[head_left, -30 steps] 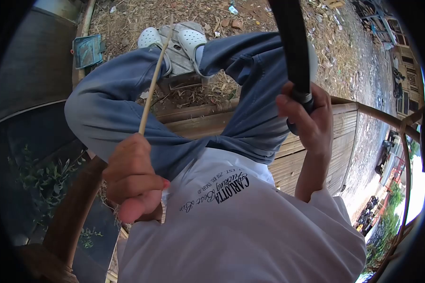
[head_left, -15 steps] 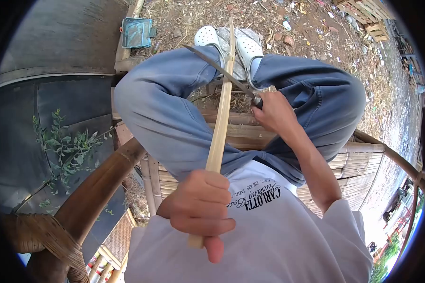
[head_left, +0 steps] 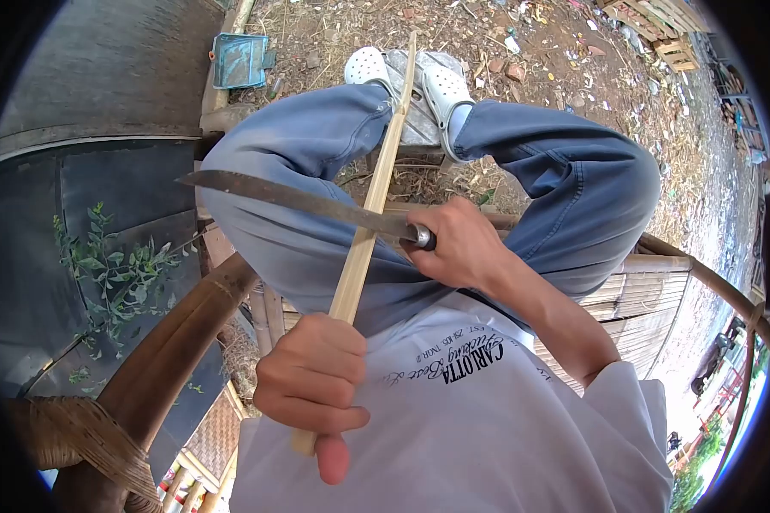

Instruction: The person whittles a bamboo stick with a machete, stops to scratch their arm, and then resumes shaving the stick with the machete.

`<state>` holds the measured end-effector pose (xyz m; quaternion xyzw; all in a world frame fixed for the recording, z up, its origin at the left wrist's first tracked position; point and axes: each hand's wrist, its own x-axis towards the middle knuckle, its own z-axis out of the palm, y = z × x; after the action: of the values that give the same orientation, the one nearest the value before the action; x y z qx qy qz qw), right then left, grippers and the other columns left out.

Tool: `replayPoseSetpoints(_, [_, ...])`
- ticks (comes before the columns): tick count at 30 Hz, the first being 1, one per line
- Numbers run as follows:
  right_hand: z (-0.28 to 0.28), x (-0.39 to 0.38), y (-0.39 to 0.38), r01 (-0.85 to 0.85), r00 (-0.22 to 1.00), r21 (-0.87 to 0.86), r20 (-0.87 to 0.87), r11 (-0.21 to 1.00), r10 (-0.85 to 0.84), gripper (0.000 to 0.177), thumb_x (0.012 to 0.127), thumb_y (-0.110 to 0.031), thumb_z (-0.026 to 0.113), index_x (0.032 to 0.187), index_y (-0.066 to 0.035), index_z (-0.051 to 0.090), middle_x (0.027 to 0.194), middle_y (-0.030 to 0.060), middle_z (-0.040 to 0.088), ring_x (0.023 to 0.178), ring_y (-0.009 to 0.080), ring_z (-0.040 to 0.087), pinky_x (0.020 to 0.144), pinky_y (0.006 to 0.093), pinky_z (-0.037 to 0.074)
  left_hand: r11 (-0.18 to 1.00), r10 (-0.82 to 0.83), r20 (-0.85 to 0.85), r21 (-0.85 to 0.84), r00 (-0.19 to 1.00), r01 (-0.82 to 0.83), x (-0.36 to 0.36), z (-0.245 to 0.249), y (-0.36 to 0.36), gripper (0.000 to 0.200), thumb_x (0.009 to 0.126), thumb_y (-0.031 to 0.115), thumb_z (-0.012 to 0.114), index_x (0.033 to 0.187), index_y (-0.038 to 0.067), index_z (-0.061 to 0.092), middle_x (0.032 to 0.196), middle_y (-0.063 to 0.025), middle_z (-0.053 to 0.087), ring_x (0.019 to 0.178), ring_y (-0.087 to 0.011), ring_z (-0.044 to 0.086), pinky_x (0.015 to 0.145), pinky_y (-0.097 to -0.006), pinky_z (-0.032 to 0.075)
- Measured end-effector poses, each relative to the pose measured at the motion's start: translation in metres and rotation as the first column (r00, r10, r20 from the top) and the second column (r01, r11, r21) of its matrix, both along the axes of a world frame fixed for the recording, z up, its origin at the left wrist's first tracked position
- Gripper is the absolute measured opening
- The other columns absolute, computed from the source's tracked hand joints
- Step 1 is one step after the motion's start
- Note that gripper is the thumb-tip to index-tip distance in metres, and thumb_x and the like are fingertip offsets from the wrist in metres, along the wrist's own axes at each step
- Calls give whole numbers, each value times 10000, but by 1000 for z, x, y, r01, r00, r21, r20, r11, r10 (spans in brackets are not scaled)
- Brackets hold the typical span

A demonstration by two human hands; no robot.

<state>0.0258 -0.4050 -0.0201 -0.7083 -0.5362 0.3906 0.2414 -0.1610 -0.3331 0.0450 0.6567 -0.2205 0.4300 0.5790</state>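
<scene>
In the head view my left hand (head_left: 312, 376) is wrapped round the near end of a long pale bamboo strip (head_left: 370, 205). The strip slants away from my chest, between my knees, and its thin far end lies over the shoes. My right hand (head_left: 462, 244) grips the dark handle of a machete (head_left: 291, 197), a long, worn blade with a metal collar. Its blade crosses over the strip a little beyond my left hand, and the tip points left over my left thigh. Most of the handle is hidden in my fingers.
White clogs (head_left: 368, 67) rest on a grey block (head_left: 419, 128). A blue dustpan (head_left: 240, 61) lies at the upper left, near a leafy plant (head_left: 115, 269). Thick bamboo poles (head_left: 175, 342) frame the slatted seat (head_left: 642, 295). Litter and chips cover the ground (head_left: 556, 94).
The machete has come nearer to my body and swung more crosswise over the strip. My left hand has shifted left and slightly down, tilting the strip.
</scene>
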Motion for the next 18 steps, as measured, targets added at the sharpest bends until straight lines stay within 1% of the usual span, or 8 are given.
replayPoseSetpoints(5, [-46, 26, 19, 126, 976, -41, 187, 991, -116, 165, 760, -152, 598, 743, 7, 638, 636, 224, 597, 636, 433, 584, 623, 477, 480, 999, -45, -7, 21, 999, 45, -4, -3, 0, 553, 931, 445, 590, 587, 13, 614, 442, 45, 395, 335, -58, 296, 347, -230, 161])
replayPoseSetpoints(7, [-22, 7, 5, 86, 988, -60, 132, 995, -77, 174, 754, -156, 601, 738, 14, 636, 639, 226, 598, 642, 428, 591, 626, 475, 481, 997, -79, -30, 25, 996, 79, -10, 5, 1, 541, 930, 437, 596, 587, 19, 617, 442, 45, 397, 333, -56, 294, 349, -227, 156])
replayPoseSetpoints(9, [2, -6, 2, -78, 997, -5, -17, 997, 78, 211, 759, -189, 625, 836, -3, 688, 752, 231, 655, 764, 405, 646, 756, 492, 511, 997, -71, 30, -35, 997, 72, -19, 16, -1, 489, 909, 351, 655, 595, -15, 573, 475, 31, 338, 362, -88, 324, 353, -245, 179])
replayPoseSetpoints(11, [-28, 11, 18, -9, 1000, -85, 27, 996, 11, 210, 754, -191, 623, 837, -9, 688, 756, 237, 653, 765, 407, 644, 749, 493, 507, 997, -67, 5, -31, 998, 67, -24, 22, -8, 505, 914, 390, 636, 584, 10, 594, 453, 41, 358, 346, -67, 306, 356, -236, 164])
replayPoseSetpoints(13, [-63, 33, 33, 207, 972, -213, 157, 955, -176, 211, 748, -206, 636, 830, -19, 691, 753, 248, 646, 768, 421, 634, 750, 487, 505, 997, -74, -20, -24, 997, 73, -25, 24, -9, 525, 920, 428, 617, 572, 36, 616, 431, 51, 378, 329, -46, 289, 359, -226, 150])
replayPoseSetpoints(14, [-69, 29, 32, 254, 959, -103, 153, 962, -237, 173, 751, -175, 611, 720, -7, 642, 665, 241, 603, 689, 439, 595, 653, 481, 485, 997, -72, -15, -33, 997, 72, -24, 25, -10, 518, 917, 416, 626, 564, 38, 614, 429, 51, 374, 329, -43, 290, 363, -223, 146])
replayPoseSetpoints(16, [-53, 10, 26, 200, 978, -60, 79, 978, -195, 192, 759, -190, 605, 737, -5, 652, 682, 247, 607, 702, 440, 601, 665, 485, 486, 997, -71, -1, -36, 997, 71, -27, 28, -12, 511, 914, 404, 635, 556, 40, 613, 427, 51, 371, 330, -39, 290, 367, -219, 143])
replayPoseSetpoints(18, [-26, -14, 20, 97, 995, 102, 25, 990, -100, 222, 782, -213, 592, 764, -3, 662, 719, 251, 624, 738, 437, 616, 691, 495, 482, 995, 31, 168, -98, 985, -15, -35, 38, -15, 367, 885, 148, 627, 563, -23, 587, 478, 26, 319, 368, -83, 335, 363, -246, 167])
